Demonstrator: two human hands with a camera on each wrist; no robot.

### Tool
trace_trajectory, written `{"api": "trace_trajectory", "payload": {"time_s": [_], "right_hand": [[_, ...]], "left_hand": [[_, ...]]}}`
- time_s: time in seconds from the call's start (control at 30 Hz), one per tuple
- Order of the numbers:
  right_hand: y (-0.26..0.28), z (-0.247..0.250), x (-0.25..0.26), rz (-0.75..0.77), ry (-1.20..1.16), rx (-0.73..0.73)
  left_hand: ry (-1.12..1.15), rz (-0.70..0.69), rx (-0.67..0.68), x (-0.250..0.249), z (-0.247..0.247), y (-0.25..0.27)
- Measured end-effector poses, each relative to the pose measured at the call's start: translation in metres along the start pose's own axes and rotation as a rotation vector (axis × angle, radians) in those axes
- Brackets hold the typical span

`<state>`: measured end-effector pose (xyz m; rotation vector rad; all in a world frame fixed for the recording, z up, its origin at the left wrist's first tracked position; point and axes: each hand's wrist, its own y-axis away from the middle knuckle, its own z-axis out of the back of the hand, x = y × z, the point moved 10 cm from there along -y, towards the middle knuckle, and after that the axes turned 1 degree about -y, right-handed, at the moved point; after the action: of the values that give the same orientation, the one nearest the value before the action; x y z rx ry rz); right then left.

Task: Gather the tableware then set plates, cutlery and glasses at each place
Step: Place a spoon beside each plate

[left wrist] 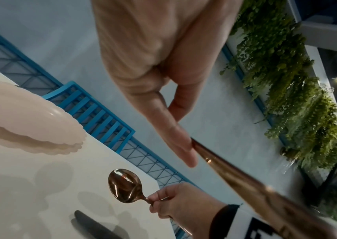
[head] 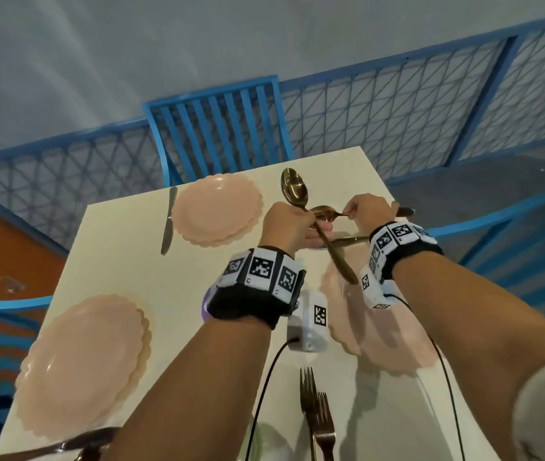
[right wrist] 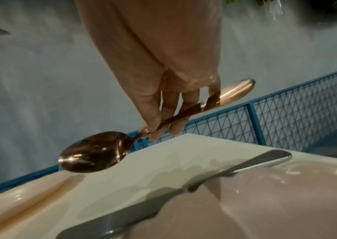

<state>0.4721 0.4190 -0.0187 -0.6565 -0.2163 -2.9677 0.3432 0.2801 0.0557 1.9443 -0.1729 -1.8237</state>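
Note:
My left hand [head: 299, 222] grips a copper spoon [head: 294, 188] by its stem, bowl up and handle [left wrist: 245, 186] slanting down toward my right wrist. My right hand [head: 352, 212] pinches the neck of a second copper spoon [right wrist: 94, 152], held level above the table's far right corner, bowl pointing left toward my left hand. Pink scalloped plates lie at the far place [head: 217, 207], the near-left place [head: 81, 361] and the right place [head: 387, 331]. A grey knife [head: 168, 221] lies left of the far plate; another knife [right wrist: 245, 163] lies beside the right plate.
Two copper forks [head: 317, 414] lie at the near edge of the cream table [head: 124, 261], and a knife [head: 64, 444] pokes in at the bottom left. A blue slatted chair [head: 217, 124] stands at the far end, with blue mesh railing [head: 397, 104] behind.

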Motion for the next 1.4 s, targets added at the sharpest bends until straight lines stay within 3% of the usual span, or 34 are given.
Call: {"api": "trace_trajectory", "payload": {"time_s": [0.27,0.57,0.97,1.4], "right_hand": [[-0.028,-0.043,-0.003,-0.014,0.088,0.159],[-0.035,-0.059,-0.014,-0.051,0.107,0.283],[-0.035,-0.064,-0.007,0.035,0.065,0.184],[-0.03,-0.062,-0.017,0.011,0.073,0.174]], "left_hand": [[0.045,0.017,-0.04,0.012,0.008,-0.02],[0.038,0.004,-0.047,0.014,0.012,-0.023],[0.002,-0.006,-0.046,0.017,0.015,-0.021],[-0.014,0.013,-0.047,0.027,0.02,-0.019]]}}
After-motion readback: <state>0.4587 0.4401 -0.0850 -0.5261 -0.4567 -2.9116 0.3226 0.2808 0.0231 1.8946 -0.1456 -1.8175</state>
